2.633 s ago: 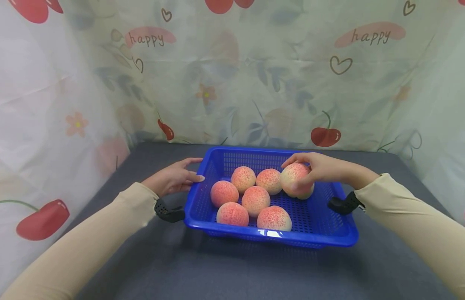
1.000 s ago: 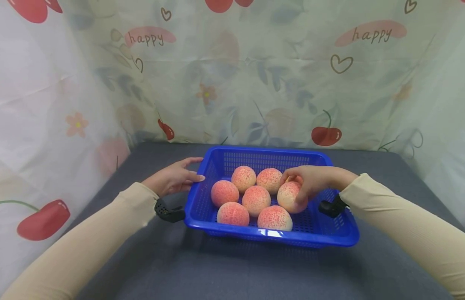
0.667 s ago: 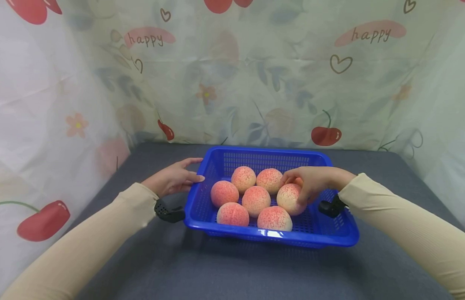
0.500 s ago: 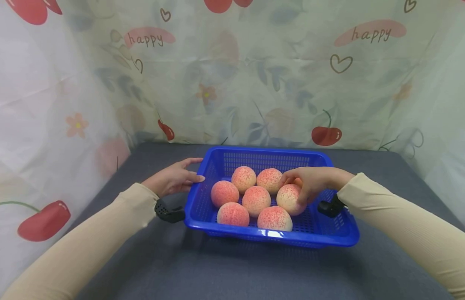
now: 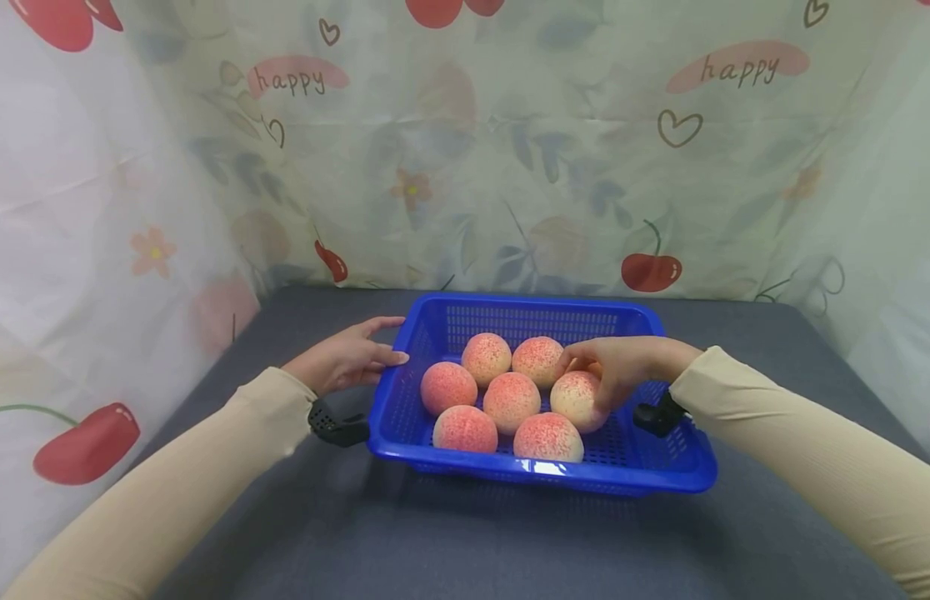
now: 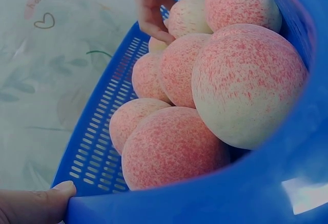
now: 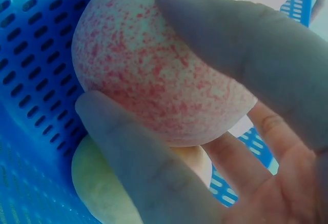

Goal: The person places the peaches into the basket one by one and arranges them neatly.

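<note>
A blue plastic basket (image 5: pixel 622 478) with slotted walls holds several round pink-and-cream peaches, among them a middle one (image 5: pixel 512 402) and a front one (image 5: pixel 548 437). My right hand (image 5: pixel 622 367) grips the rightmost peach (image 5: pixel 573 400), thumb on one side and fingers on the other, low inside the basket. In the right wrist view, a yellowish peach (image 7: pixel 95 183) lies beside the gripped one, partly covered by a finger; the hand mostly hides it in the head view. My left hand (image 5: pixel 345 358) holds the basket's left rim, thumb tip at the edge and some fingers hidden under it.
The basket stands on a dark grey tabletop (image 5: pixel 465 542). Behind it hangs a patterned curtain (image 5: pixel 465 167), with more curtain on both sides. Each wrist wears a black camera mount (image 5: pixel 337 423). The basket's right end shows bare slotted floor (image 5: pixel 615 450).
Since the oldest frame, my right hand has brought its peach lower and nearer to me inside the basket. Over the last second it has barely shifted. My left hand stays on the rim.
</note>
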Demonstrator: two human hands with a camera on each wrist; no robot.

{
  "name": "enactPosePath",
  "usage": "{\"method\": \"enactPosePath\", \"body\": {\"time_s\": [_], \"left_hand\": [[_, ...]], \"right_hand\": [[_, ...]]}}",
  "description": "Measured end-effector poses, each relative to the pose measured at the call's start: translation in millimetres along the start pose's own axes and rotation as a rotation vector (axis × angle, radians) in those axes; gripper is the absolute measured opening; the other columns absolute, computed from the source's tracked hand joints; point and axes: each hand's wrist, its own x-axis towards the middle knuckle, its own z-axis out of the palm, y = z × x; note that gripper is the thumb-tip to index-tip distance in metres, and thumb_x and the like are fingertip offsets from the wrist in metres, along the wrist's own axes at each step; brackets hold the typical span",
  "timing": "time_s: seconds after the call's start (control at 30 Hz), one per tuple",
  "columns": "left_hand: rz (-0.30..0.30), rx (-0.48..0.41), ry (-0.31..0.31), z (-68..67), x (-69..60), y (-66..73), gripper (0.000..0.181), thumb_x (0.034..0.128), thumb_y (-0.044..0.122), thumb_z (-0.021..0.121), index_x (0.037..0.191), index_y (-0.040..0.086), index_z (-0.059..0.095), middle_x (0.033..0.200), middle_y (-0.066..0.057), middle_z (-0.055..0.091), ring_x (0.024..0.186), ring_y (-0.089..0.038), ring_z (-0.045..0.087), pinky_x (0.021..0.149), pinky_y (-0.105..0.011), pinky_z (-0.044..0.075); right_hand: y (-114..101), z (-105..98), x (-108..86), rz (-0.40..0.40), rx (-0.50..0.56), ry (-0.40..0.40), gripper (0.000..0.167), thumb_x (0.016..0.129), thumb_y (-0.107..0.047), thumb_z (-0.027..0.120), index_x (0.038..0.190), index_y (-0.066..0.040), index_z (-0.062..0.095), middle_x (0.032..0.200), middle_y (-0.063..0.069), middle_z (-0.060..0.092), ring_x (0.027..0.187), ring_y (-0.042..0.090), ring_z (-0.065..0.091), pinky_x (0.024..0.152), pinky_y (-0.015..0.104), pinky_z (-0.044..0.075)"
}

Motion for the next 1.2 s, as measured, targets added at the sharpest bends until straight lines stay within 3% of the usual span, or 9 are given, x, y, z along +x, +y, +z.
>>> {"method": "enactPosePath", "body": {"time_s": [0.37,1.2], "left_hand": [[-0.001,-0.002,0.006,-0.3,2.2,-1.2,0.075,0.0946,0.009,0.061,0.155,0.022,0.018,0.138,-0.024,0.051,0.112,-0.033,0.063,0.088,-0.043,0.056],[0.004,0.0,0.009,0.0,2.0,0.4,0.075,0.0943,0.008,0.062,0.155,0.02,0.019,0.137,-0.025,0.051,0.112,-0.034,0.063,0.088,-0.044,0.056]], "right_hand": [[-0.3,-0.1,2.8,-0.027,-0.116,0.0,0.067,0.069,-0.004,0.084,0.127,-0.015,0.05,0.132,0.015,0.049,0.107,0.027,0.05,0.081,0.032,0.055],[4.1,0.2,1.8,-0.068,-0.045,-0.01,0.065,0.069,-0.002,0.084,0.124,-0.013,0.051,0.131,0.015,0.049,0.107,0.026,0.05,0.081,0.032,0.055]]}}
